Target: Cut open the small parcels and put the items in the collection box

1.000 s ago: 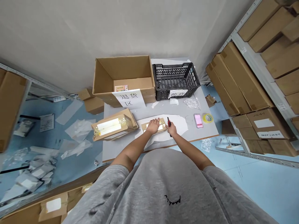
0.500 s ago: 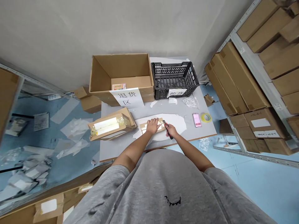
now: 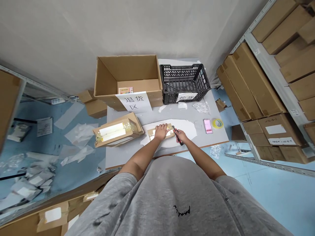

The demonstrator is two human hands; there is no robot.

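From my remote seat I see both forearms reaching forward over the grey table [image 3: 123,154]. The left hand [image 3: 161,131] lies flat, fingers spread, on a small flat brown cardboard parcel [image 3: 151,133] taped with glossy clear tape, resting on a white sheet mid-table. The right hand [image 3: 182,135] is clenched round a slim red-and-black utility knife [image 3: 175,130], its tip at the parcel's right end. A larger taped cardboard box [image 3: 118,132] sits just left; an open brown carton [image 3: 128,70] and a black plastic lattice crate [image 3: 184,82] stand behind.
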